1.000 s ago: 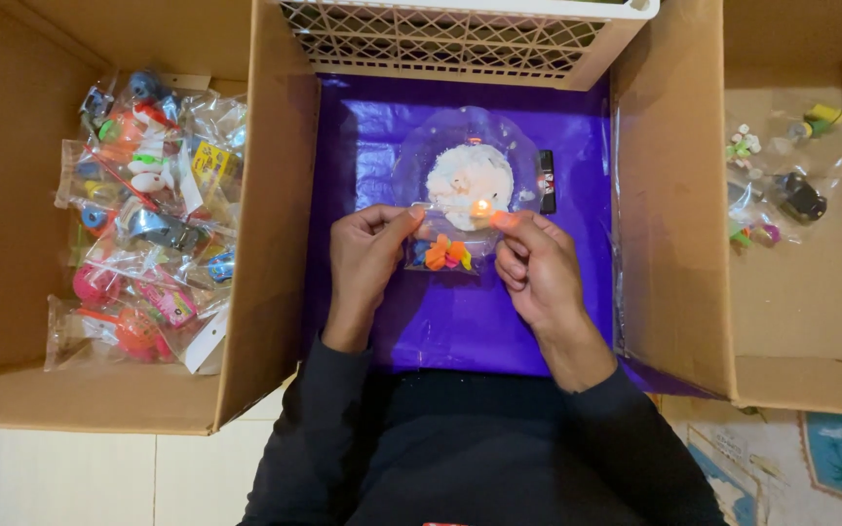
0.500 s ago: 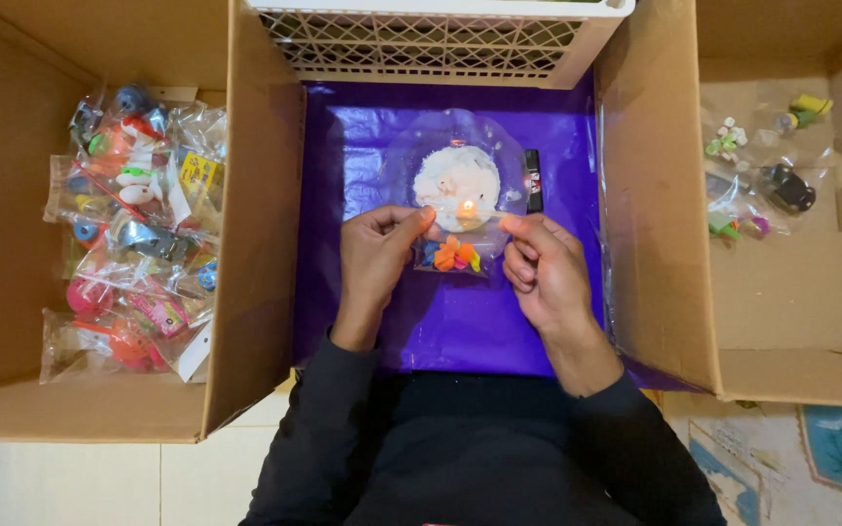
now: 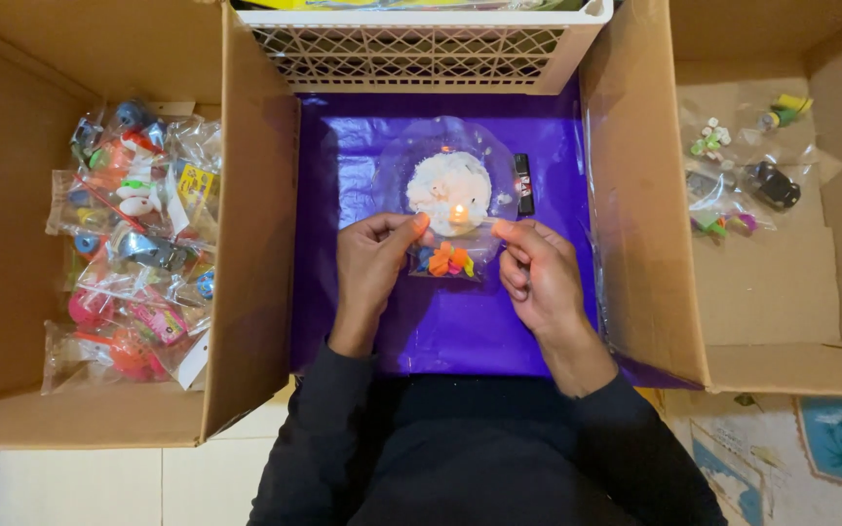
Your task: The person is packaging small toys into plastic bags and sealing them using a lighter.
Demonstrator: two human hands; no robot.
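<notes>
My left hand [image 3: 370, 265] and my right hand [image 3: 536, 273] each pinch a top corner of a small clear plastic bag [image 3: 446, 261] with orange and coloured small toys inside. The bag's upper edge is held right over the flame of a lit candle [image 3: 458, 213]. The candle stands in a clear round dish [image 3: 448, 180] of white wax, on a purple sheet [image 3: 440, 321]. Both hands rest low over the sheet.
A black lighter [image 3: 523, 184] lies right of the dish. A white lattice basket [image 3: 421, 44] stands behind. An open cardboard box [image 3: 12, 292] on the left holds several bagged toys [image 3: 133, 244]; the box on the right [image 3: 782, 282] holds loose small toys [image 3: 747, 175].
The hands and bag stay at the candle flame; the view has only shifted slightly. The bag's edge stays over the flame.
</notes>
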